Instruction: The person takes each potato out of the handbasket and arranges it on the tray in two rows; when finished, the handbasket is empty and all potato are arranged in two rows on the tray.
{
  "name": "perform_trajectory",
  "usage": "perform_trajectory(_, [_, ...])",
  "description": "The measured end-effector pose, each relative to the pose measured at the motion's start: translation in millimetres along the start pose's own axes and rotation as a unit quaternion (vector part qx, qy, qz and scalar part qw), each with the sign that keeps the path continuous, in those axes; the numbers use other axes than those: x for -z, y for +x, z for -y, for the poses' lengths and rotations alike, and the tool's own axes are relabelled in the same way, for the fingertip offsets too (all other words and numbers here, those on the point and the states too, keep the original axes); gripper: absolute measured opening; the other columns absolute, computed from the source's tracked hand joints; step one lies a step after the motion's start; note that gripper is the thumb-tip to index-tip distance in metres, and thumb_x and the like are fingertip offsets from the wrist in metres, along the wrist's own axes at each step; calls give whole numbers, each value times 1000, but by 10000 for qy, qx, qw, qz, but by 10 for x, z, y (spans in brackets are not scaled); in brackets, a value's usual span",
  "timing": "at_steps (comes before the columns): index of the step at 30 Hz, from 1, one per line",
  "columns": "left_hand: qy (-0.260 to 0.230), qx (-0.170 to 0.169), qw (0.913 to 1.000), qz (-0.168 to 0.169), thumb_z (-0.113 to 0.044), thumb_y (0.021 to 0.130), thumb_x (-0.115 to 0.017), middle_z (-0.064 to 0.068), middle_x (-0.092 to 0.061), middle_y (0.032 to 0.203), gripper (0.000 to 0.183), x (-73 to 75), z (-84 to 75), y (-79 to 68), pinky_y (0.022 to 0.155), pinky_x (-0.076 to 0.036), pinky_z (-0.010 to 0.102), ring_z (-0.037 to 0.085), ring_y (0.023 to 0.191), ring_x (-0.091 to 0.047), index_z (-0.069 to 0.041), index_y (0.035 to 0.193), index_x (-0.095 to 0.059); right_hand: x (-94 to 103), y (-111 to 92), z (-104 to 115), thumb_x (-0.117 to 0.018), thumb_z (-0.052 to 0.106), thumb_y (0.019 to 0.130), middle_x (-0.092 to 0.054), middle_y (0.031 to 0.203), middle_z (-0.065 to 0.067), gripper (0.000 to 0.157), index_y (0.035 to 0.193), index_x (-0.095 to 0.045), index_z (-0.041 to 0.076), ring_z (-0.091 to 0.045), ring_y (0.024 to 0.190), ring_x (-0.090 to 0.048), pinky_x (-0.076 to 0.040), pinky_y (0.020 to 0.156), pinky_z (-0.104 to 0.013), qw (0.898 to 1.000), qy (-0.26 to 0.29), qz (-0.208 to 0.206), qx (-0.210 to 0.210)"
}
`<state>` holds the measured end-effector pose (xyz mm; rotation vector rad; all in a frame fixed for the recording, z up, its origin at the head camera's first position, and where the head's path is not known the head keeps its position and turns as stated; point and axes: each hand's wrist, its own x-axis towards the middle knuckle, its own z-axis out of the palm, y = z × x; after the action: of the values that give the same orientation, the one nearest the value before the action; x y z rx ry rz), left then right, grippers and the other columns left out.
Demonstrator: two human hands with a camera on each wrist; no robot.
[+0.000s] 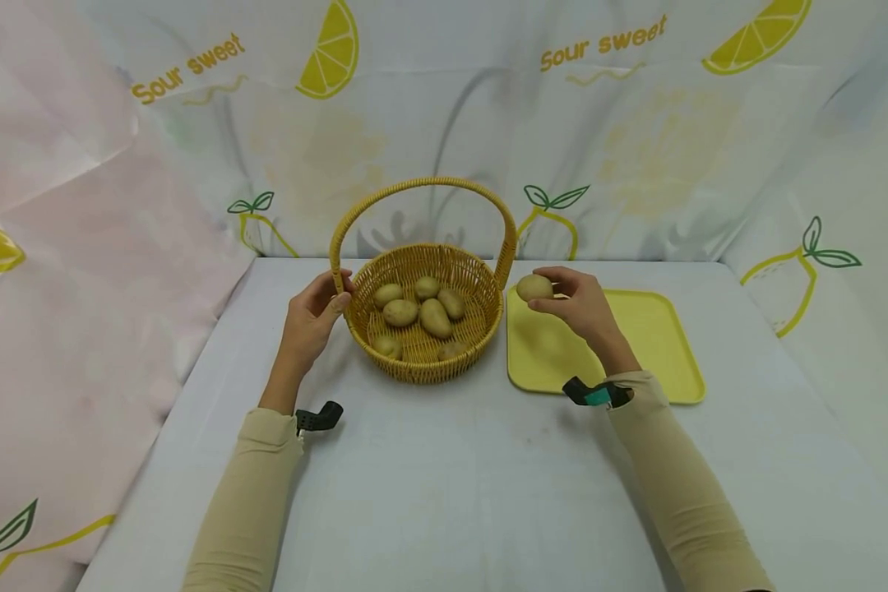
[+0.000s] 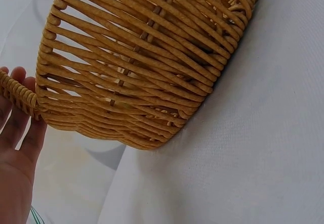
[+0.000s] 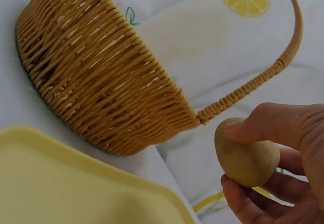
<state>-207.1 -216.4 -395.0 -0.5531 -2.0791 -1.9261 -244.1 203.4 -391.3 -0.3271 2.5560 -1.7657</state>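
Observation:
A round wicker basket (image 1: 366, 349) with a tall arched handle (image 1: 432, 181) stands on the table with several potatoes (image 1: 435, 318) inside. At the handle's left base, my left hand (image 1: 305, 325) grips it between thumb and fingers; the left wrist view shows the fingers (image 2: 17, 128) around the woven handle. My right hand (image 1: 583, 306) pinches a single potato (image 1: 534, 287) between thumb and fingertips. That potato is held up over the left back part of a yellow tray (image 1: 651, 345), just right of the basket. In the right wrist view, the potato (image 3: 248, 155) overlaps the handle's lower end.
A white cloth (image 1: 444, 485) covers the table. Behind and at both sides hang pale curtains (image 1: 444, 107) printed with lemons and words. The tray lies close to the basket's right side, partly beneath my right forearm. A dark wrist mount (image 1: 318, 417) sits on each arm.

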Motion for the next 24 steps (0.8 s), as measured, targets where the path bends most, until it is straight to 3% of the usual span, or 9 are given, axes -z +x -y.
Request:
perform_trajectory(4, [37, 23, 10000, -28, 3, 105, -56, 40, -53, 120, 28, -5, -6, -6, 96, -48, 26, 38, 115, -57, 0, 132, -64, 3, 47, -93, -82, 8, 89, -66, 129, -18, 53, 139, -65, 2, -28, 110, -63, -52, 82, -28, 9999, -79, -90, 8])
perform_trajectory(10, [11, -18, 10000, -55, 4, 106, -56, 34, -56, 118, 27, -22, 1, -6, 96, -48, 26, 44, 116, -55, 0, 131, -63, -8, 131, -221, -81, 6, 90, -63, 134, -20, 55, 141, -62, 0, -33, 116, -62, -51, 84, -27, 9998, -121, -159, -41])
perform_trajectory(24, [10, -183, 9998, -42, 6, 106, -53, 37, -54, 117, 26, -35, 36, -9, 94, -48, 26, 45, 113, -54, 2, 130, -62, -52, 272, -379, -82, 5, 89, -64, 134, -24, 54, 138, -62, -3, -37, 117, -61, -50, 83, -27, 9991, -31, -232, -352])
